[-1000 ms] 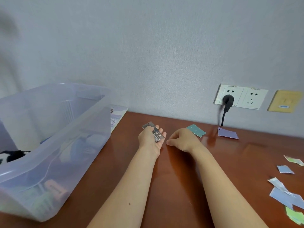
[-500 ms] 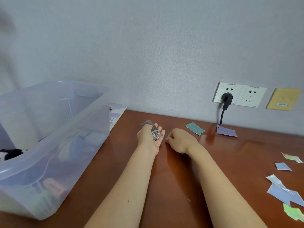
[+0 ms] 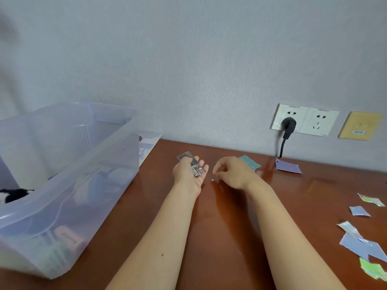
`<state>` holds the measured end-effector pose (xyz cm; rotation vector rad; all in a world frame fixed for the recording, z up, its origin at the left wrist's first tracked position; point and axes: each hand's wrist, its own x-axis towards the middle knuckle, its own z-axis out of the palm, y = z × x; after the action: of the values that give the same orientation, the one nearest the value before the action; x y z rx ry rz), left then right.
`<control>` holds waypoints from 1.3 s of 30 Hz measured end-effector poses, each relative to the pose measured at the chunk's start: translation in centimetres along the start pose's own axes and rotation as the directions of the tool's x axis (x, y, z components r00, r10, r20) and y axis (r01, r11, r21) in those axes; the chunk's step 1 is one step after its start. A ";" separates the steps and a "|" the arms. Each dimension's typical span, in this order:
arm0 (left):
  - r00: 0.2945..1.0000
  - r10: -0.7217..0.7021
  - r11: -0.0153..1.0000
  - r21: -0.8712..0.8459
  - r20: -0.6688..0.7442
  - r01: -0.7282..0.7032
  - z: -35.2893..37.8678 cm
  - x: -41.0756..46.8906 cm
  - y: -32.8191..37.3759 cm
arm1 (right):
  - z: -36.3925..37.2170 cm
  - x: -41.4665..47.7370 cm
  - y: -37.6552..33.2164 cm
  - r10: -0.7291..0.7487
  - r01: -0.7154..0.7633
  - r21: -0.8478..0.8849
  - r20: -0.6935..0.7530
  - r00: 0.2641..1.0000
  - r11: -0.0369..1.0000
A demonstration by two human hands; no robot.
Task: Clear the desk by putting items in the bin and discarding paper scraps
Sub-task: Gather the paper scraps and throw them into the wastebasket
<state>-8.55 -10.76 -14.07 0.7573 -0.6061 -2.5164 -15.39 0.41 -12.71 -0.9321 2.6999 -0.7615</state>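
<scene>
On the left hand, paper scraps

Grey wall, sockets (one plugged), brown desk

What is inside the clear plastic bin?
In the bin, through its hazy wall: a black-and-white item, a pink object and bluish shapes. The haze hides what they are.
</scene>
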 end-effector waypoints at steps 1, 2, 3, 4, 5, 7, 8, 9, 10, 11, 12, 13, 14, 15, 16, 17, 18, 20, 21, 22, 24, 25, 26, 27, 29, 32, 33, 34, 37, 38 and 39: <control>1.000 -0.001 1.000 -0.003 0.000 0.001 0.0 0.0 0.0 | 0.1 0.0 0.2 -0.003 0.003 0.005 0.014 1.000 1.000; 1.000 -0.002 1.000 -0.005 -0.001 0.002 0.0 0.0 -0.1 | 0.2 0.0 0.4 -0.010 0.009 0.009 0.028 1.000 1.000; 1.000 -0.004 1.000 -0.006 -0.002 0.004 0.1 0.0 -0.1 | 0.2 0.0 0.4 -0.021 0.020 0.011 0.040 0.999 1.000; 1.000 -0.007 1.000 -0.008 -0.003 0.007 0.1 0.0 -0.2 | 0.3 -0.1 0.5 -0.036 0.036 0.010 0.047 0.998 0.999; 1.000 -0.011 1.000 -0.011 -0.003 0.011 0.1 -0.1 -0.2 | 0.3 -0.1 0.5 -0.050 0.049 0.009 0.052 0.997 0.999; 1.000 -0.020 1.000 -0.020 -0.002 0.020 0.2 -0.2 -0.2 | 0.4 0.0 0.6 -0.058 0.058 0.013 0.056 0.997 0.998; 1.000 -0.024 0.999 -0.022 -0.001 0.024 0.2 -0.3 -0.2 | 0.5 0.0 0.6 -0.058 0.057 0.018 0.055 0.997 0.998; 1.000 -0.028 0.999 -0.023 0.000 0.028 0.2 -0.3 -0.1 | 0.6 0.1 0.7 -0.056 0.055 0.022 0.053 0.997 0.998; 1.000 -0.030 0.999 -0.023 0.001 0.030 0.2 -0.3 -0.1 | 0.6 0.1 0.7 -0.053 0.052 0.026 0.050 0.997 0.998; 0.999 -0.033 0.999 -0.023 0.002 0.033 0.2 -0.3 -0.1 | 0.7 0.1 0.7 -0.051 0.050 0.028 0.047 0.998 0.998; 0.999 -0.035 0.999 -0.022 0.001 0.035 0.2 -0.2 -0.2 | 0.7 0.2 0.7 -0.050 0.049 0.029 0.043 0.998 0.998; 0.999 -0.036 0.999 -0.020 0.000 0.036 0.2 -0.1 -0.2 | 0.8 0.2 0.6 -0.049 0.048 0.024 0.037 0.998 0.999; 0.999 -0.037 0.999 -0.018 -0.002 0.036 0.1 0.0 -0.2 | 0.8 0.2 0.6 -0.049 0.049 0.015 0.032 0.998 0.999; 0.999 -0.036 0.999 -0.017 -0.002 0.036 0.1 0.1 -0.2 | 0.8 0.3 0.5 -0.052 0.052 0.003 0.027 0.998 0.999; 0.999 -0.036 0.999 -0.018 0.002 0.036 0.1 0.1 -0.2 | 0.9 0.4 0.4 -0.054 0.054 -0.009 0.020 0.998 0.998; 0.999 -0.036 0.999 -0.022 0.007 0.036 0.1 0.1 -0.2 | 0.9 0.4 0.4 -0.050 0.050 -0.031 0.012 0.999 0.998; 0.999 -0.035 0.999 -0.025 0.011 0.035 0.1 0.1 -0.2 | 1.0 0.4 0.3 -0.041 0.042 -0.057 0.006 0.999 0.998; 0.999 -0.033 0.999 -0.029 0.014 0.034 0.0 0.0 -0.3 | 1.1 0.3 0.0 -0.032 0.031 -0.113 -0.006 0.999 0.993; 0.999 -0.035 0.999 -0.029 0.014 0.036 0.0 0.0 -0.3 | 1.2 0.2 -0.1 -0.035 0.033 -0.139 -0.008 0.999 0.990; 0.999 -0.037 0.999 -0.029 0.014 0.037 0.0 0.0 -0.3 | 1.2 0.2 -0.2 -0.042 0.040 -0.165 -0.005 0.999 0.985; 0.999 -0.037 0.999 -0.030 0.014 0.037 0.0 0.0 -0.2 | 1.2 0.1 -0.6 -0.036 0.041 -0.231 0.022 0.999 0.972; 0.999 -0.036 0.999 -0.029 0.014 0.036 0.0 0.0 -0.2 | 1.2 0.0 -0.8 -0.032 0.040 -0.268 0.033 0.999 0.963; 0.999 -0.036 0.999 -0.026 0.014 0.036 0.0 0.0 -0.2 | 1.2 0.0 -0.8 -0.030 0.042 -0.303 0.042 0.999 0.952; 0.999 -0.036 0.999 -0.025 0.015 0.036 0.0 0.0 -0.2 | 1.2 0.0 -0.9 -0.031 0.045 -0.333 0.048 0.998 0.942; 0.999 -0.033 0.999 -0.022 0.016 0.033 0.0 0.0 -0.2 | 1.3 -0.2 -0.9 -0.043 0.061 -0.361 0.060 0.997 0.930; 1.000 -0.027 1.000 -0.011 0.013 0.027 0.0 0.2 -0.3 | 1.4 -0.2 -0.4 -0.042 0.061 -0.301 0.069 0.997 0.952; 1.000 -0.026 1.000 -0.010 0.013 0.026 0.0 0.2 -0.3 | 1.3 -0.1 -0.2 -0.039 0.053 -0.239 0.063 0.997 0.970; 1.000 -0.024 1.000 -0.010 0.014 0.024 0.0 0.3 -0.4 | 1.1 0.0 0.1 -0.040 0.046 -0.161 0.045 0.998 0.986; 1.000 -0.023 1.000 -0.010 0.021 0.023 0.0 0.3 -0.3 | 0.0 0.2 -0.1 -0.077 0.081 0.057 -0.076 0.994 0.995; 0.999 -0.032 0.999 -0.018 0.030 0.032 0.1 0.1 -0.3 | -0.4 0.2 -0.6 -0.098 0.112 0.121 -0.114 0.989 0.986; 0.998 -0.047 0.998 -0.027 0.043 0.048 0.1 0.1 -0.3 | -0.8 0.0 -1.3 -0.125 0.150 0.187 -0.139 0.982 0.971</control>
<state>-8.75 -10.54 -14.12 0.7184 -0.5718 -2.5847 -15.00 -0.11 -11.35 -1.0635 2.6215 -1.1291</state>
